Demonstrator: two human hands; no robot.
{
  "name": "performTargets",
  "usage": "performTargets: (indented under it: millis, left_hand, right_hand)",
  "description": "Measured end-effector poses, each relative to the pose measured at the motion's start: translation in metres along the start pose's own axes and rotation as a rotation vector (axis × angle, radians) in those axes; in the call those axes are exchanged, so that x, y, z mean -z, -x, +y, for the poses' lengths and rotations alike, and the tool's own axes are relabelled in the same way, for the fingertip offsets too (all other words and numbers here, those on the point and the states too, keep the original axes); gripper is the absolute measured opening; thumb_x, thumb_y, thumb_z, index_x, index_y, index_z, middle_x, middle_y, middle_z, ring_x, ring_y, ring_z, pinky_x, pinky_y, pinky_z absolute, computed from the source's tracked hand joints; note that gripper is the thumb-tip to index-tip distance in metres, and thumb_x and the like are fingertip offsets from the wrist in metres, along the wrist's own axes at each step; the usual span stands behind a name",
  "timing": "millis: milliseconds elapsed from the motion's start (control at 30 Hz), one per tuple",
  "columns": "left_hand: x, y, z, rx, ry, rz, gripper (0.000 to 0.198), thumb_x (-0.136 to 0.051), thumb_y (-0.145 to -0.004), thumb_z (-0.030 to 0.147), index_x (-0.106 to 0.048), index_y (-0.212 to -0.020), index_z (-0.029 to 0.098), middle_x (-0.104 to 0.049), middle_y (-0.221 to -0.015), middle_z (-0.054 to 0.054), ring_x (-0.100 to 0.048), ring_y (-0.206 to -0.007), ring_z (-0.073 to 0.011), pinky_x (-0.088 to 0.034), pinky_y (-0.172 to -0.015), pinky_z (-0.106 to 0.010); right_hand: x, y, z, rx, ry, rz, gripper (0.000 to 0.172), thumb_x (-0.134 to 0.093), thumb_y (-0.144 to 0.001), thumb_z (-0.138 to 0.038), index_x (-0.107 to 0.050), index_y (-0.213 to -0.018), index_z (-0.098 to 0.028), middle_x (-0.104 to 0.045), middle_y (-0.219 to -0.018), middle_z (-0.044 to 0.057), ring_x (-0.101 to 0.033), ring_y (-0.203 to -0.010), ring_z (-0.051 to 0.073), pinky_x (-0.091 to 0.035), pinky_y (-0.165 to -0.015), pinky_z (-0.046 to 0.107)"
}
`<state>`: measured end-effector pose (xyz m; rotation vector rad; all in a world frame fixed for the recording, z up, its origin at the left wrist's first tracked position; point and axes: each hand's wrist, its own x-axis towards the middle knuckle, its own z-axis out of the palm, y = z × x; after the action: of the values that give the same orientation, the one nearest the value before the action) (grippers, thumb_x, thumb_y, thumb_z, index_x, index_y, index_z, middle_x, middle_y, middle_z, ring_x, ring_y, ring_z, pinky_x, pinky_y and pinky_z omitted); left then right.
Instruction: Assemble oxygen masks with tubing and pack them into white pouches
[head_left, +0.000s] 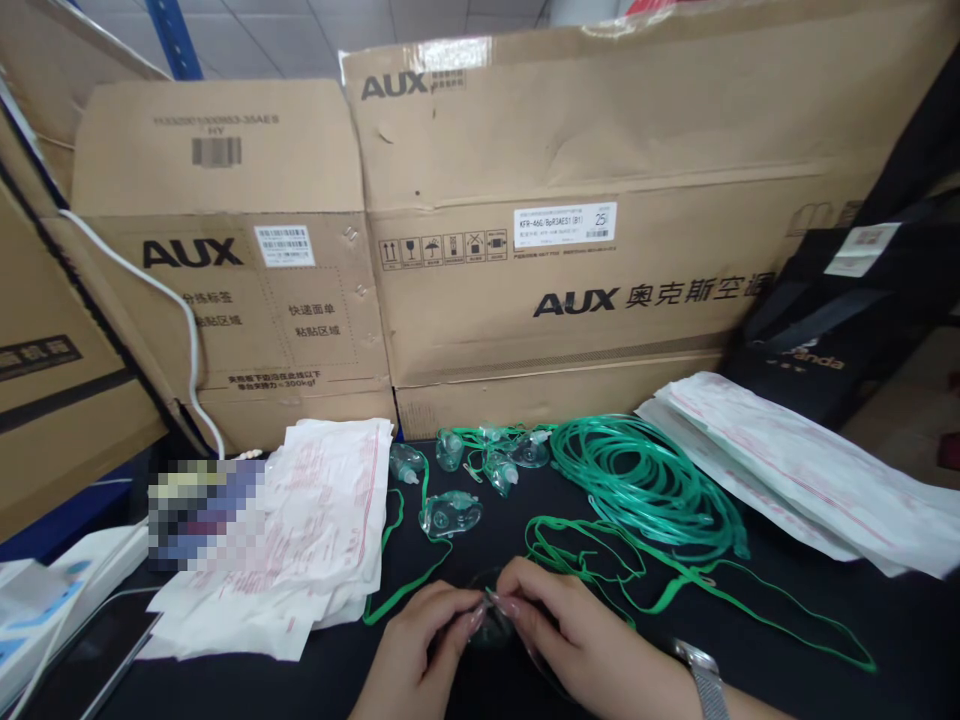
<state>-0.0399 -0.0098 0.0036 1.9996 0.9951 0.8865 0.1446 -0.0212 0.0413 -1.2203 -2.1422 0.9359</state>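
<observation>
My left hand (pixel 431 640) and my right hand (pixel 562 630) meet at the front of the table, fingertips pinched close together. Between them is a clear oxygen mask (pixel 491 630), mostly hidden by the fingers; a bit of green shows at the pinch. Beyond my hands lies another clear mask (pixel 452 515) with a green elastic strap (pixel 409 598) trailing to its left. More masks, such as one clear mask (pixel 501 473), sit farther back. Loose green elastic straps (pixel 664 597) spread out to the right of my right hand, which has a watch (pixel 699 660) on its wrist.
Coiled green tubing (pixel 645 480) lies at the back right, beside white printed packages (pixel 810 470). More white packages (pixel 322 530) are stacked on the left, near a phone (pixel 90 660) and a power strip (pixel 45 600). Large cardboard boxes (pixel 465 330) wall off the back.
</observation>
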Motion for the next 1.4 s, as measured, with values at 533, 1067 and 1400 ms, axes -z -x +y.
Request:
performTargets:
  millis: [533, 1067, 1400]
  left_hand:
    - [0.0013, 0.0026, 0.0018, 0.052, 0.115, 0.019, 0.025, -0.041, -0.087, 0.027, -0.065, -0.084, 0.019, -0.062, -0.077, -0.005, -0.058, -0.075, -0.0172, -0.046, -0.070, -0.025]
    - [0.0020, -0.0018, 0.0025, 0.027, 0.056, 0.007, 0.028, -0.038, -0.087, 0.028, -0.063, -0.079, 0.017, -0.061, -0.074, -0.006, -0.058, -0.072, -0.0180, -0.045, -0.067, -0.026]
    - [0.0013, 0.0006, 0.0005, 0.039, 0.083, 0.010, 0.026, -0.041, -0.087, 0.029, -0.064, -0.085, 0.017, -0.062, -0.078, -0.006, -0.060, -0.076, -0.0177, -0.047, -0.070, -0.026]
  right_hand:
    - [-0.0001, 0.0030, -0.0050, 0.094, 0.175, -0.019, 0.017, -0.032, -0.090, -0.020, -0.047, -0.082, -0.022, -0.056, -0.073, -0.001, -0.049, -0.065, 0.011, -0.038, -0.061, 0.021]
    - [-0.0026, 0.0031, -0.0050, 0.103, 0.157, 0.006, 0.019, -0.029, -0.091, -0.021, -0.045, -0.082, -0.021, -0.052, -0.069, -0.002, -0.046, -0.060, 0.010, -0.037, -0.057, 0.019]
    - [-0.0010, 0.0051, -0.0054, 0.103, 0.183, 0.001, 0.014, -0.033, -0.089, -0.019, -0.047, -0.087, -0.021, -0.057, -0.075, 0.000, -0.051, -0.064, 0.011, -0.039, -0.059, 0.021]
